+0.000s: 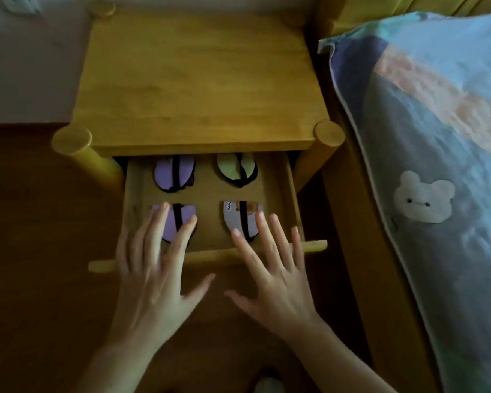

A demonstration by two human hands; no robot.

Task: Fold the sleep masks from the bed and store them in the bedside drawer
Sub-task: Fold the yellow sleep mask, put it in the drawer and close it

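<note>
Four folded sleep masks lie in the open bedside drawer (291, 194), well apart from one another. The purple mask (172, 222) sits under your left fingertips, and the white printed mask (233, 219) under your right ones. Beyond your left hand lies a second purple mask (165, 173), and beyond your right hand a green mask (227, 167); both far masks sit partly under the nightstand top (199, 80).

Your left hand (150, 268) and right hand (270, 270) are both spread wide and flat, holding nothing, with palms over the drawer's front rail (313, 246). Whether your fingertips press the near masks or only hover, you cannot tell.

The risk is in the closing. If you push the drawer while your fingers rest on the masks, you probably drag them forward or spring the folds open. A black strap (178, 215) could ride up and catch under the top. Lift your fingers clear and push on the rail only. To your right, the bed (437, 137) shows no mask in view.
</note>
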